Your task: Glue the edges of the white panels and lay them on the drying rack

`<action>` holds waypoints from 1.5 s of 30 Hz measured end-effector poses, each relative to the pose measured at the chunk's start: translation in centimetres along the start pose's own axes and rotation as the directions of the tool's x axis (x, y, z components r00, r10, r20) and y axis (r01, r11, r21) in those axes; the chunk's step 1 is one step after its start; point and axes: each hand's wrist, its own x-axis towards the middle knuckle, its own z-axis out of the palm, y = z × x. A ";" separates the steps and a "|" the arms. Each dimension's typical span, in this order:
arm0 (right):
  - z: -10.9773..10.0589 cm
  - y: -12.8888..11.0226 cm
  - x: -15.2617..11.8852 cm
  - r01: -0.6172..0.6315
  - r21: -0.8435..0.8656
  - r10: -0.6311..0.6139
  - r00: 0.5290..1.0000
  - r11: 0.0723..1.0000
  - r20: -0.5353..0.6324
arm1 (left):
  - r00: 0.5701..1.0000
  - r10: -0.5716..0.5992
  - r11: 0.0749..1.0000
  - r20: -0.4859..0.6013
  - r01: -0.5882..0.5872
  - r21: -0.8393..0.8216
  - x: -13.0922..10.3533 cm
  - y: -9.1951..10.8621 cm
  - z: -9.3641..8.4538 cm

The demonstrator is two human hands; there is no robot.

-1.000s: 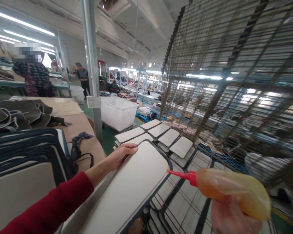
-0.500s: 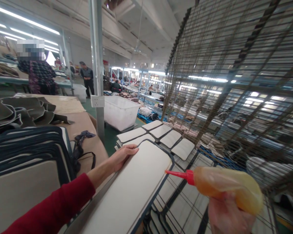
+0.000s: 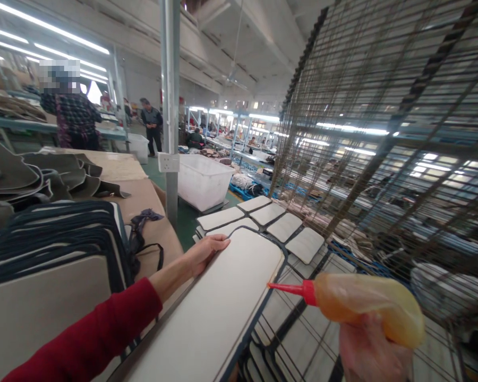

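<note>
A long cream panel with rounded corners and a dark blue edge (image 3: pixel 219 302) lies tilted in front of me. My left hand (image 3: pixel 207 252) grips its far left edge, thumb on top and the fingers partly hidden beneath. In my right hand (image 3: pixel 372 345) is a soft squeeze bottle of amber glue (image 3: pixel 370 305), held on its side with the fingers wrapped round it from below. Its red pointed nozzle (image 3: pixel 289 288) meets the panel's right edge, close to the dark border. A thin yellowish line shows along that edge near the upper right corner.
Dark-edged panels (image 3: pixel 51 239) are piled at left beside grey curved pieces (image 3: pixel 56 175) on a brown table (image 3: pixel 151 212). Several cream panels (image 3: pixel 305 244) lie on a wire rack (image 3: pixel 322 318); wire grids (image 3: pixel 382 106) rise at right. A post (image 3: pixel 170 106), white bin (image 3: pixel 205 180) and people stand beyond.
The nozzle tip has moved slightly toward me along the panel's right edge. My view has turned a little left, shifting the background rightward. Both hands keep their holds.
</note>
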 end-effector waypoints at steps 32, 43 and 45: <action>1.3 0.1 -2.5 -0.090 0.023 0.087 0.988 0.996 0.128 | 0.993 -0.061 0.998 -0.100 0.060 -0.016 0.9 0.8 -1.1; 0.8 0.1 -3.0 -0.070 -0.011 0.071 0.988 0.997 0.135 | 0.995 -0.037 0.999 -0.094 0.035 -0.024 1.5 0.9 -1.2; 0.7 0.0 -3.0 -0.104 -0.027 0.107 0.979 0.994 0.173 | 0.995 -0.031 0.999 -0.096 0.029 -0.026 1.5 1.0 -1.1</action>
